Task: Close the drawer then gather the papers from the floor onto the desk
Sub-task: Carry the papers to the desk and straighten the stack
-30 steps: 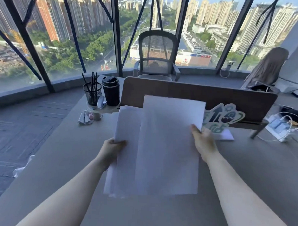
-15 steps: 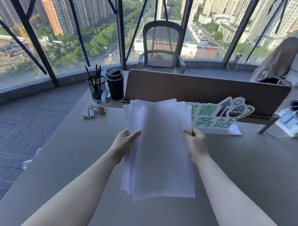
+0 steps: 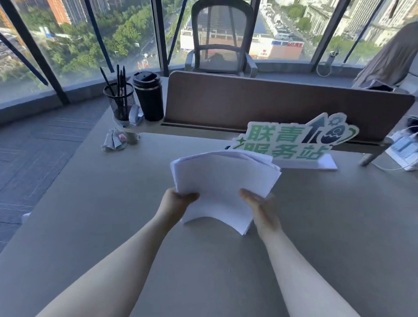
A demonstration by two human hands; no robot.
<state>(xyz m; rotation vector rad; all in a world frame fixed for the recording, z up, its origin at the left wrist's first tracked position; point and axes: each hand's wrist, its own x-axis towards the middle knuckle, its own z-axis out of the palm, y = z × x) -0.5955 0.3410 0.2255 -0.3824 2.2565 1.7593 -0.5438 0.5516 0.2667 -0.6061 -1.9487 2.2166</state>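
A stack of white papers point(image 3: 222, 180) is held low over the grey desk point(image 3: 319, 221), tilted away from me and bowed upward at its near edge. My left hand point(image 3: 178, 201) grips the stack's near left edge, thumb on top. My right hand point(image 3: 260, 208) holds the near right edge. The sheets are roughly squared together, with far edges slightly fanned. No drawer is in view, and no papers show on the visible floor.
A green and white sign point(image 3: 291, 140) stands just behind the papers, in front of a brown divider panel point(image 3: 276, 103). A mesh pen holder point(image 3: 120, 100), black tumbler point(image 3: 148, 97) and crumpled paper point(image 3: 115, 139) sit far left. A power strip with cables point(image 3: 407, 148) lies far right. An office chair point(image 3: 221, 38) stands beyond.
The loosely spread sheets have been drawn together into one stack. Both hands slid to its near edge and lowered it from upright toward the desk.
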